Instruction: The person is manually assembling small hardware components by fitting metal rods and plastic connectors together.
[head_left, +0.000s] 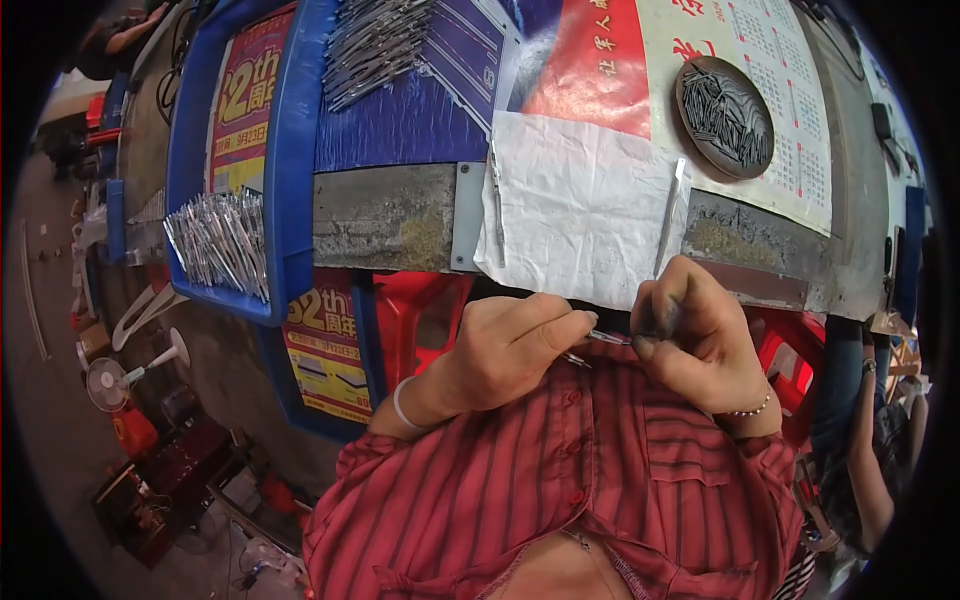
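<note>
Close to my chest, past the table's near edge, my left hand is closed round slim silver metal pieces. Their ends stick out between its fingers and my right hand. The fingertips of my right hand are pinched at the far end of one piece, and its exact tip is hidden. In front of both hands a creased white sheet hangs slightly over the table edge. A thin silver rod lies along its left side, and a flat, pale strip along its right.
A round brown dish of short dark-grey pins stands at the right. More slim silver pieces are heaped on a blue printed sheet. A blue tray at the left holds another bundle. Red stools stand below the table; a person sits at far right.
</note>
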